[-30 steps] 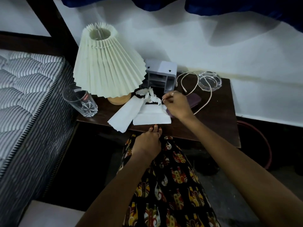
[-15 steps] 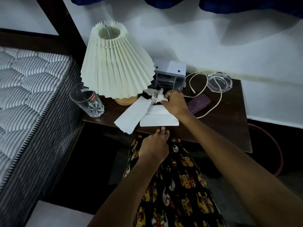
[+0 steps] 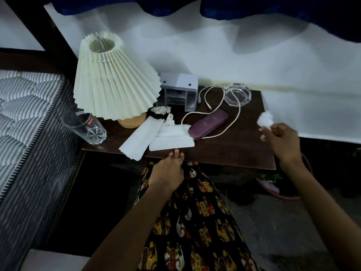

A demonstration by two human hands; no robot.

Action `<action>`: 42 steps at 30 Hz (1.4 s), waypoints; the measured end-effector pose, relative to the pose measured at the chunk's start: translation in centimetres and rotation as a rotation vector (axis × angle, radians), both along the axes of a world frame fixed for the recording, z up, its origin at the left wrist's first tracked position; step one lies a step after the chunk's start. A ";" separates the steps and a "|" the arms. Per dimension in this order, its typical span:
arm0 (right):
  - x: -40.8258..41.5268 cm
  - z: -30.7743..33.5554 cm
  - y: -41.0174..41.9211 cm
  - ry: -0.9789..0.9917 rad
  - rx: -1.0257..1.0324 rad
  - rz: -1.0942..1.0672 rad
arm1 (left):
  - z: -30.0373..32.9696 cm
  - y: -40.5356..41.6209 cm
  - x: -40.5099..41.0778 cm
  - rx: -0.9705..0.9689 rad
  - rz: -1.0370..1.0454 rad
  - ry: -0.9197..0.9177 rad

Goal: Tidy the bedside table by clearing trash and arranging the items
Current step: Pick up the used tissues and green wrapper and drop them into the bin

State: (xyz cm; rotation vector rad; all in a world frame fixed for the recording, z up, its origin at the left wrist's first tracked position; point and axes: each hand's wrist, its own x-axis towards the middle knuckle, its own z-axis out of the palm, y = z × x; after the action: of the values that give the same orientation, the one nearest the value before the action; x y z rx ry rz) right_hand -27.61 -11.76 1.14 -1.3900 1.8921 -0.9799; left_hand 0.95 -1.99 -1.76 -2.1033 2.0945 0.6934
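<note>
A dark wooden bedside table (image 3: 240, 151) carries a cream pleated lamp (image 3: 111, 83), a drinking glass (image 3: 86, 124), flat white tissues (image 3: 156, 137), two crumpled tissue wads (image 3: 161, 110), a purple case (image 3: 208, 124), a white cable (image 3: 220, 102), a glass ashtray (image 3: 237, 94) and a small grey organiser (image 3: 180, 89). My right hand (image 3: 281, 139) is past the table's right edge, shut on a crumpled white tissue (image 3: 264, 119). My left hand (image 3: 169, 169) rests at the table's front edge, fingertips touching the flat tissue, holding nothing.
A striped mattress (image 3: 25, 122) lies close on the left of the table. A white wall runs behind it under blue curtains (image 3: 254, 8). A reddish ring-shaped bin rim (image 3: 281, 194) lies on the dark floor below the table's right corner.
My right hand has lifted a crumpled tissue from the middle of the table and carried it to the right, beyond the table's edge. The left hand has stayed at the front edge.
</note>
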 end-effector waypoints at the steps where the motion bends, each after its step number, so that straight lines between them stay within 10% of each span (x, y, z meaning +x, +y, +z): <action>1: -1.9 -0.6 0.3 -0.028 0.039 -0.076 | 0.0 0.0 -0.2 -0.001 0.001 -0.001; 15: -7.8 -6.7 1.7 -0.683 0.353 -0.691 | -0.5 -0.2 0.0 0.020 0.018 -0.030; 30: -0.5 2.7 -1.0 -0.908 0.049 -0.361 | -0.2 -0.1 0.3 0.003 -0.002 -0.023; 35: 8.6 4.3 -1.7 -0.719 0.038 -0.014 | -0.4 -0.1 0.5 0.021 0.002 -0.014; 42: 18.4 0.7 -4.0 0.050 -0.028 0.640 | 0.0 -0.3 0.5 0.011 -0.026 -0.004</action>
State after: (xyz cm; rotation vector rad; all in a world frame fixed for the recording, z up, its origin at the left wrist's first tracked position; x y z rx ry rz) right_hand -9.24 -15.71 1.81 -1.8783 1.3138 -0.6509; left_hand 1.45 -2.26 -1.78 -2.0661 2.1077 0.6956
